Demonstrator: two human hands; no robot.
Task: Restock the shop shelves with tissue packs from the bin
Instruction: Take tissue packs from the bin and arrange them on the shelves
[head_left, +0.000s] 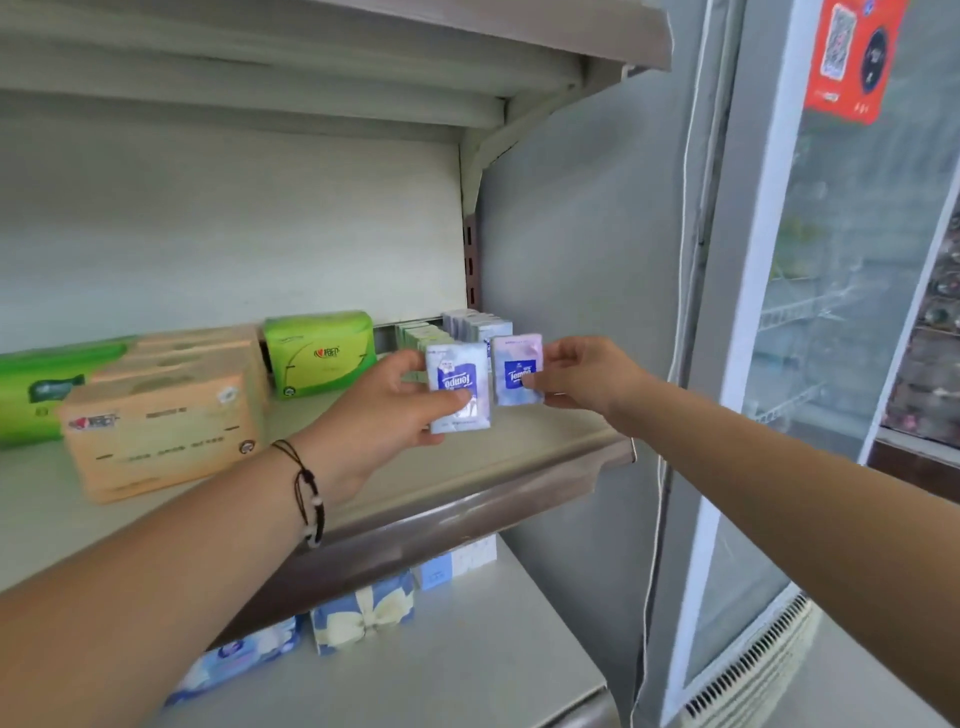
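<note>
Now each hand (387, 410) (582, 379) holds one tissue pack (458, 387) (517, 369).

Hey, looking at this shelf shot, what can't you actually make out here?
- Bin: outside the head view.
- Small print on the orange tissue packs: motion blur.
- Rear rows of small packs: hidden behind the packs that the left hand and right hand hold.
- Fridge contents: hazy behind glass.
- Lower shelf packs: partly hidden by the left arm.

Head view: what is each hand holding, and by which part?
Left hand grips a small tissue pack by its side edges, thumb on the front. Right hand pinches a second pack at its right edge.
</note>
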